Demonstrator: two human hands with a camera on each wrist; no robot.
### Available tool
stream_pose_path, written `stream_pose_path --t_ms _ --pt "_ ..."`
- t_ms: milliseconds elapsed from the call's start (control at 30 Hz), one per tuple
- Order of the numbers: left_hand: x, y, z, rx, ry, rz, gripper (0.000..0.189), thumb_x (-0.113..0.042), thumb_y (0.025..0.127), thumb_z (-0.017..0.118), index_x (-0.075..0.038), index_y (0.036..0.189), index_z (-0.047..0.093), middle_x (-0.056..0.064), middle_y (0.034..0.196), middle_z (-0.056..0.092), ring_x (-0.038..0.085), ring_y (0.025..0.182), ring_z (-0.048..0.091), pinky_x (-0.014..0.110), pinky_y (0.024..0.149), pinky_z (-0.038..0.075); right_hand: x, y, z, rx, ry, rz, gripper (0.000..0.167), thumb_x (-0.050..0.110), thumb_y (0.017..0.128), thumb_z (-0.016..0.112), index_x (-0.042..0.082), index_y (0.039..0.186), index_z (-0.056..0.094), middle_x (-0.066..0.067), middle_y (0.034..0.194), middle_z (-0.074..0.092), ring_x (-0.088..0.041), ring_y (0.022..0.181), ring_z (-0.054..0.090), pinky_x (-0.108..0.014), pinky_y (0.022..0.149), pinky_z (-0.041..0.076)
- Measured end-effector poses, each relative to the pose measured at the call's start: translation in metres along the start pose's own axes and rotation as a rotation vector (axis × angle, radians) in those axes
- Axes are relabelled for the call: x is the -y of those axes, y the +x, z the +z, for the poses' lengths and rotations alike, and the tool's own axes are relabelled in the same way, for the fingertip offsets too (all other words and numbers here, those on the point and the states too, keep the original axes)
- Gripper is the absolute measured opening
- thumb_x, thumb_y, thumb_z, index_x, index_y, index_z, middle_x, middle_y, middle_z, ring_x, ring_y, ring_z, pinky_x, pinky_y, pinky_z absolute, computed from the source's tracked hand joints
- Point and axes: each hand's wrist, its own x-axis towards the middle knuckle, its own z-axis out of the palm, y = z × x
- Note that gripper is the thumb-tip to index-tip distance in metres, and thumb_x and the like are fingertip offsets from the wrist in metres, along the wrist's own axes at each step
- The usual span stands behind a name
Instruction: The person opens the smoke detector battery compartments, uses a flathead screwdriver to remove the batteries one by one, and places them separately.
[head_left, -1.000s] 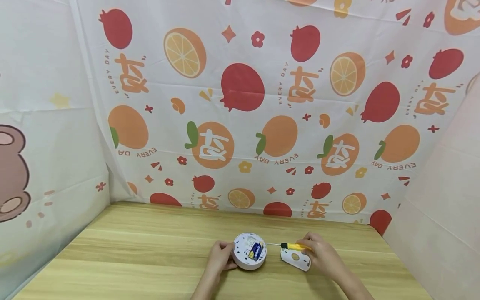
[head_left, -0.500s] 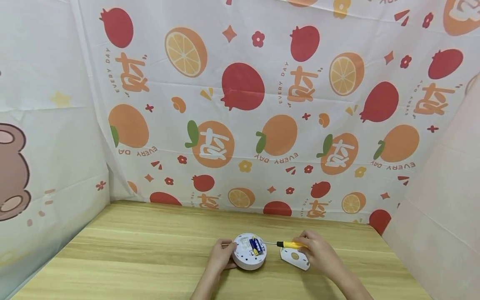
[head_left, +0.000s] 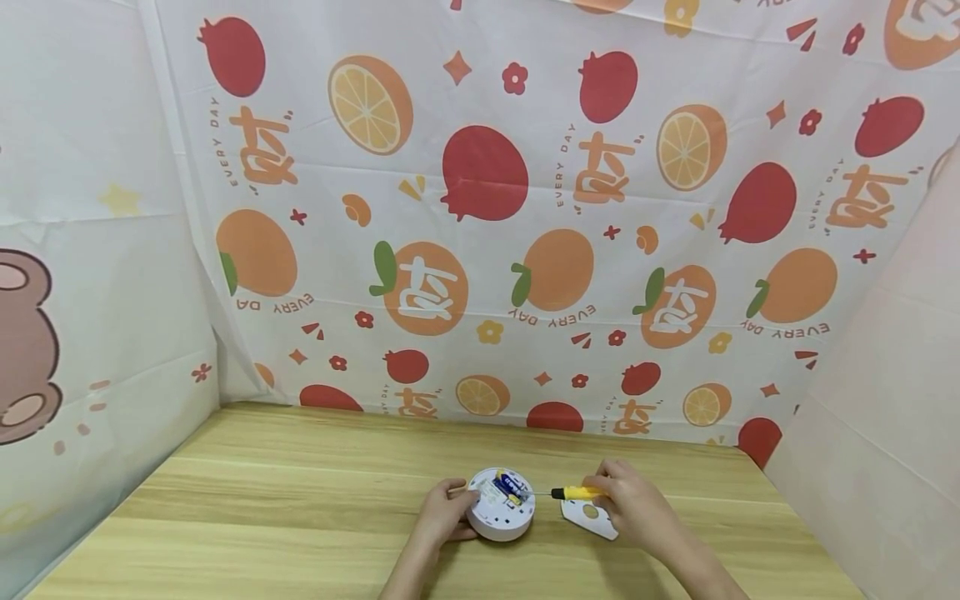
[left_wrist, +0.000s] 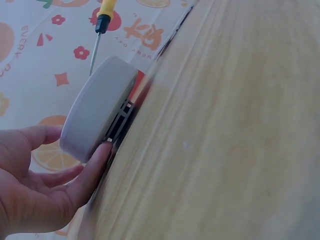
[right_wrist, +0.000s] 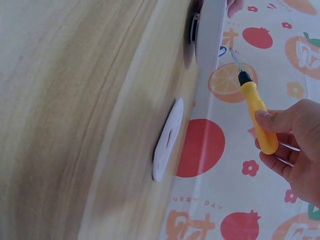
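A round white smoke detector (head_left: 498,518) stands low over the wooden table, its back facing up with blue-and-yellow batteries (head_left: 510,486) in it. My left hand (head_left: 444,515) grips its left rim; in the left wrist view the thumb and fingers (left_wrist: 92,172) hold its edge, near dark slots on the underside. My right hand (head_left: 633,504) holds a screwdriver (head_left: 577,493) by its yellow handle, also plain in the right wrist view (right_wrist: 257,115). The shaft points left, its tip at the detector's right edge by the batteries; whether it touches cannot be told.
A flat white mounting plate (head_left: 590,518) with a round hole lies on the table (head_left: 300,500) below the screwdriver and beside my right hand. Fruit-printed cloth (head_left: 487,250) hangs behind the table, with pale cloth at both sides.
The detector has turned counterclockwise in my left hand, carrying the batteries from its lower right to its upper part. The screwdriver has shifted slightly left with my right hand.
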Motion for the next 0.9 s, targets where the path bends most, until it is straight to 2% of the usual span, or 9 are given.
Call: stream_pose_path --t_ms 200,467,567,767,900 --pt "-0.001 -0.001 0.0 0.034 -0.025 -0.007 0.055 -0.006 0.085 0.057 0.022 0.124 0.03 0.033 0.11 0.051 0.018 0.069 0.058 0.035 0.059 0.056 0.003 0.004 -0.003 0.036 -0.05 -0.022 0.023 -0.002 0.067 0.076 0.011 0.084 0.069 0.009 0.077 0.048 -0.008 0.071 0.044 -0.022 0.057 0.046" --pt "0.002 -0.001 0.0 0.069 -0.021 0.0 0.049 -0.003 0.086 0.057 0.021 0.122 0.034 0.02 0.097 0.056 0.018 0.068 0.056 0.032 0.059 0.056 0.006 0.009 -0.009 0.102 -0.077 -0.058 0.02 -0.002 0.069 0.075 0.011 0.082 0.068 0.008 0.076 0.047 -0.008 0.068 0.042 -0.021 0.055 0.044" --pt "0.003 0.0 0.0 0.076 -0.025 0.002 0.048 -0.002 0.086 0.057 0.021 0.121 0.034 0.019 0.096 0.056 0.018 0.067 0.056 0.032 0.059 0.056 0.008 0.013 -0.012 0.12 -0.096 -0.075 0.019 -0.002 0.069 0.075 0.011 0.081 0.068 0.007 0.075 0.048 -0.009 0.068 0.043 -0.021 0.056 0.044" --pt "0.003 0.0 0.002 0.08 -0.038 0.0 0.048 -0.001 0.086 0.056 0.021 0.121 0.033 0.02 0.095 0.056 0.017 0.065 0.057 0.033 0.059 0.056 0.013 0.026 -0.018 0.185 -0.175 -0.097 0.02 -0.005 0.066 0.075 0.01 0.078 0.068 0.003 0.074 0.049 -0.013 0.067 0.048 -0.023 0.056 0.047" --pt "0.003 0.0 0.002 0.076 -0.037 -0.006 0.048 0.0 0.085 0.056 0.021 0.122 0.032 0.021 0.096 0.055 0.017 0.066 0.057 0.034 0.06 0.056 0.021 0.04 -0.025 0.24 -0.234 -0.11 0.019 -0.006 0.064 0.076 0.009 0.073 0.069 0.002 0.071 0.048 -0.013 0.066 0.045 -0.022 0.054 0.045"
